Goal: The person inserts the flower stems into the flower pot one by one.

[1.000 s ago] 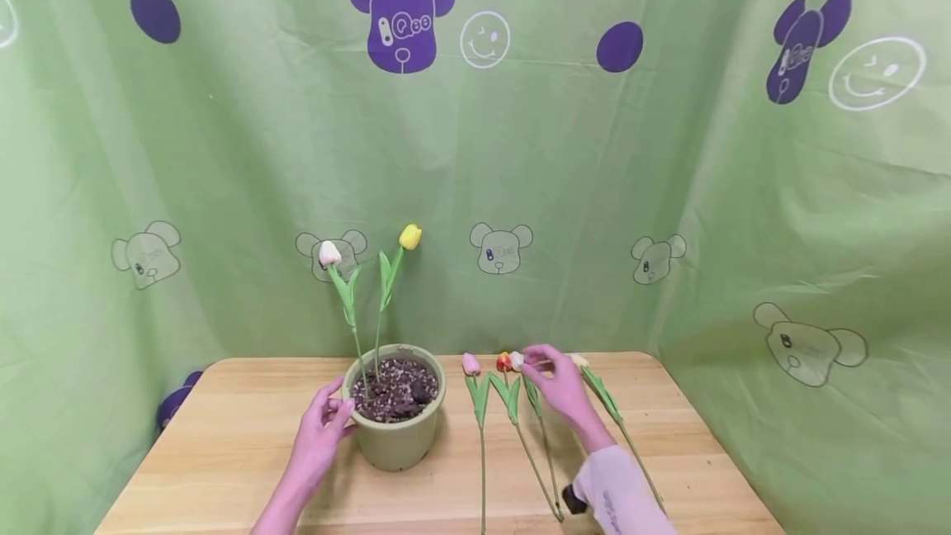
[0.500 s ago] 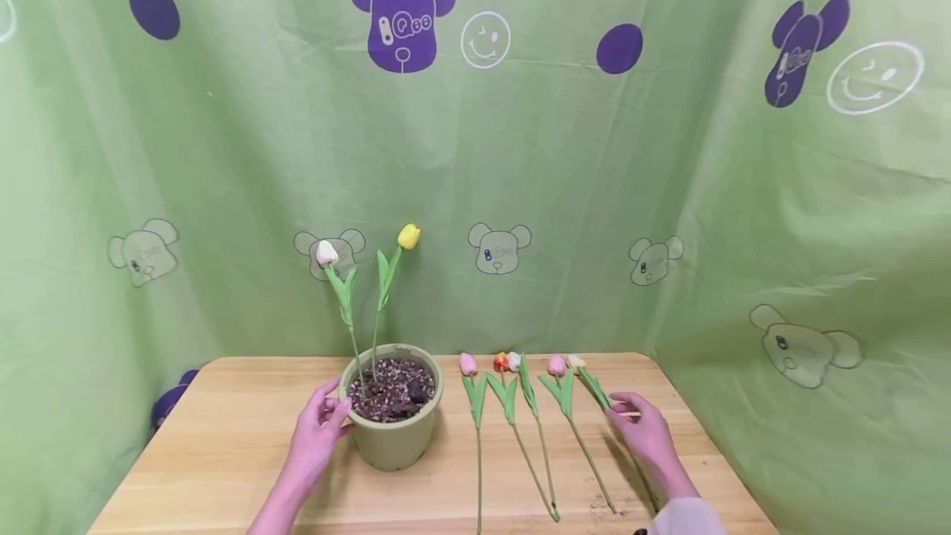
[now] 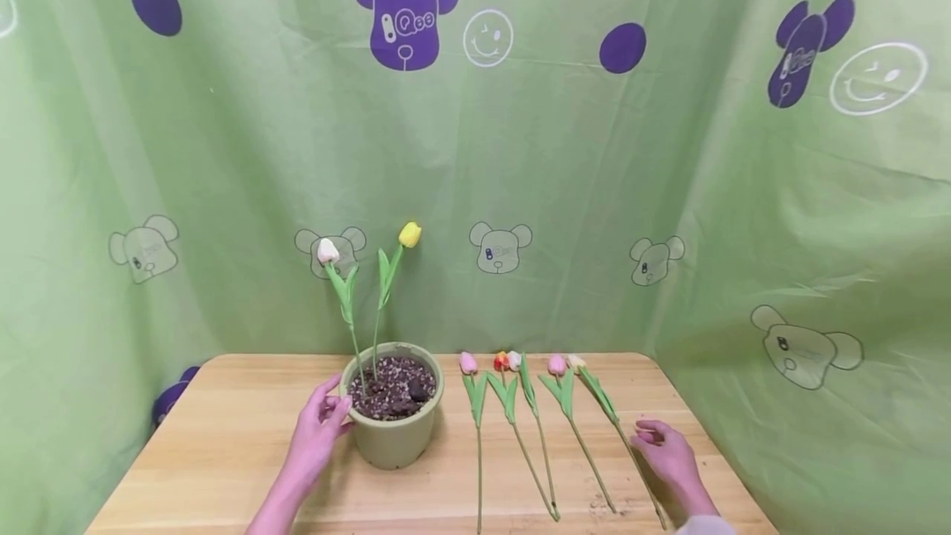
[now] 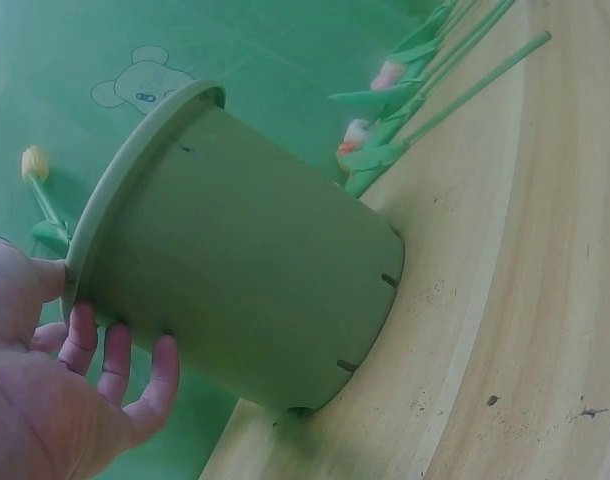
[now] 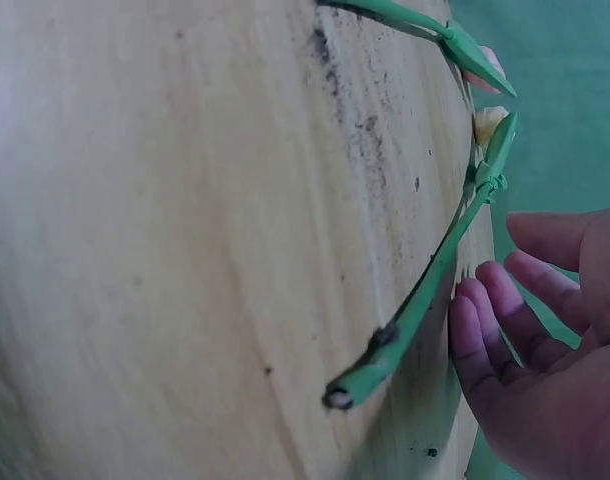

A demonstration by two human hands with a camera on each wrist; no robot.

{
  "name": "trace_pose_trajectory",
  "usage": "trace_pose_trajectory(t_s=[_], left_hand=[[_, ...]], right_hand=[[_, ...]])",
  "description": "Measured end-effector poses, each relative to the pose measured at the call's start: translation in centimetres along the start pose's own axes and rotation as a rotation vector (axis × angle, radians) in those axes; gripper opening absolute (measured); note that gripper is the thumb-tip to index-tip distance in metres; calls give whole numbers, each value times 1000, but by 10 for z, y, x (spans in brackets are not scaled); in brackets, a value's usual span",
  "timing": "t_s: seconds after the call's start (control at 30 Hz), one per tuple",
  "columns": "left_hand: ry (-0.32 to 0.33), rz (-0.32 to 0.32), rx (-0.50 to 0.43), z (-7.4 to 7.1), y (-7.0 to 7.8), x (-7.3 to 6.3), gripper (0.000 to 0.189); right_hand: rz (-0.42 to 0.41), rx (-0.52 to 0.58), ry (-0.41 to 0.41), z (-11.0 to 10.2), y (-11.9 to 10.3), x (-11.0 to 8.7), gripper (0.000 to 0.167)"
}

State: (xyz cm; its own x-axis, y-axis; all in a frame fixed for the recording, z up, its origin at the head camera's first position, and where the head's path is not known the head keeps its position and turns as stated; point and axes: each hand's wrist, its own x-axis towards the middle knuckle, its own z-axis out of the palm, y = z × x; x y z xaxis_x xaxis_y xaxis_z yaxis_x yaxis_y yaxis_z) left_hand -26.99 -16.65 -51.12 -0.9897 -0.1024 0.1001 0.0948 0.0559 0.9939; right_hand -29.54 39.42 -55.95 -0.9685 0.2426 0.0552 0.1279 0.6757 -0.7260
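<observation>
My left hand [image 3: 315, 429] holds the rim of a green flower pot [image 3: 395, 442], thumb at the edge and fingers against the outer wall, as the left wrist view shows. Dark soil [image 3: 397, 390] fills the pot. A pale pink-white tulip [image 3: 328, 252] and a yellow tulip [image 3: 409, 235] stand upright in it. To the right, my right hand [image 3: 669, 454] is just beside the stem of a cream tulip [image 3: 575, 363] lying on the table. Its fingers are loosely bent around nothing. In the right wrist view the stem's cut end [image 5: 340, 395] points toward the camera.
Several more tulips lie on the wooden table [image 3: 245, 436]: a pink one [image 3: 467, 363], a red-orange one [image 3: 502, 361], a white one [image 3: 514, 362] and another pink one [image 3: 556, 365]. Crumbs of soil [image 3: 600, 508] dot the near right. A green curtain [image 3: 565, 188] surrounds the table.
My right hand has moved right, from over the middle tulips to the cream tulip's leaves, then nearer and off its stem. The left hand stays on the pot.
</observation>
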Motion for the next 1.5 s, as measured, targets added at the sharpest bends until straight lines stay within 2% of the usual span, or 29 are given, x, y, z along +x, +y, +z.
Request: trace_pose_trajectory(t_s=[0.37,0.53,0.77,1.0,1.3,1.5], left_hand=[[-4,3,-3,-1,-1,2,58],[-4,-5,-7,-1,0,1,57],[0,-1,-7,-1,1,0,56],[0,-2,-7,-1,0,0,57],[-7,-8,-9,-2,0,1,58],[-11,-12,-14,-2,0,1,59]], right_hand=[[18,12,-68,5,2,4,39],[27,55,-72,8,1,3,36],[33,102,-78,14,-5,2,40],[20,94,-83,15,-10,0,44],[27,16,-81,16,-9,3,30],[45,-5,-75,15,-10,6,28]])
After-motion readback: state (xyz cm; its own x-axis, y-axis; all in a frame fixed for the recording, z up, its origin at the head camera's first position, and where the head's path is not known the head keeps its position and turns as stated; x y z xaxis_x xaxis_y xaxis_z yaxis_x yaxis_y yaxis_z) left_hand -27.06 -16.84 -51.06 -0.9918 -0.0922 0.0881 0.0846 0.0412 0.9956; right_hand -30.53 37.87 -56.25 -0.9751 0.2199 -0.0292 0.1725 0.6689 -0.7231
